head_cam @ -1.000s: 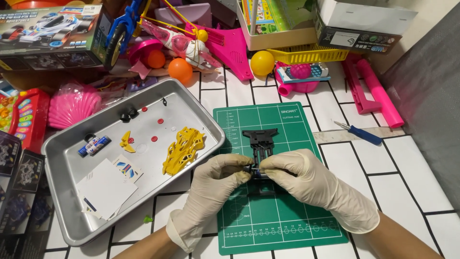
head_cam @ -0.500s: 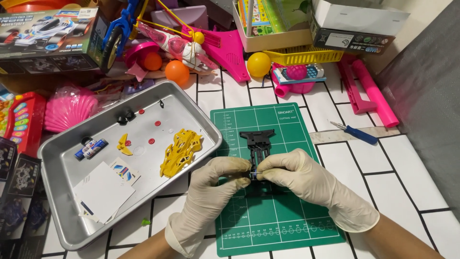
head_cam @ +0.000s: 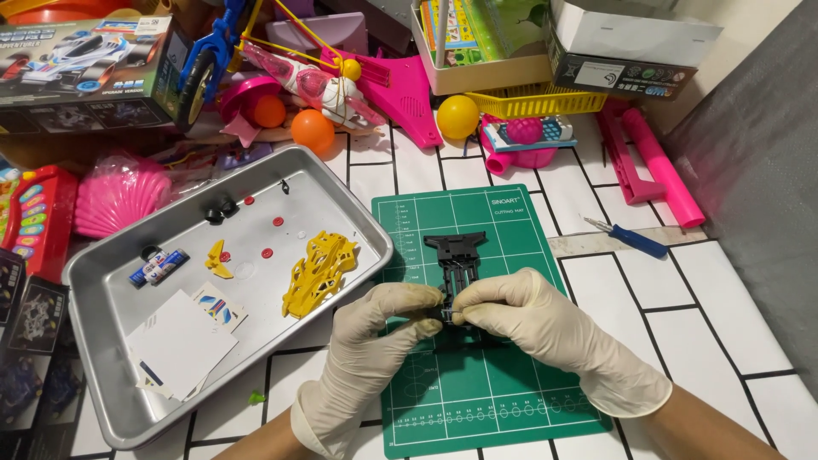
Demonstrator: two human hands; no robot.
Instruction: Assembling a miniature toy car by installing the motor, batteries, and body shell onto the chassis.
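A black model car chassis [head_cam: 454, 253] lies on the green cutting mat [head_cam: 503, 392]. Both hands wear cream latex gloves. My left hand [head_cam: 375, 332] pinches the chassis's near end from the left. My right hand [head_cam: 528, 319] grips the same end from the right, fingertips meeting my left hand's over the part. The near half of the chassis is hidden under my fingers.
A metal tray [head_cam: 111, 417] at left holds a yellow car body shell [head_cam: 319, 271], small red and black parts, a sticker sheet and white paper. A blue-handled screwdriver [head_cam: 629, 238] lies right of the mat. Toys, orange and yellow balls and boxes crowd the back.
My hands have stayed on the chassis's near end, with only slight shifts of the fingers. The view has drifted a little.
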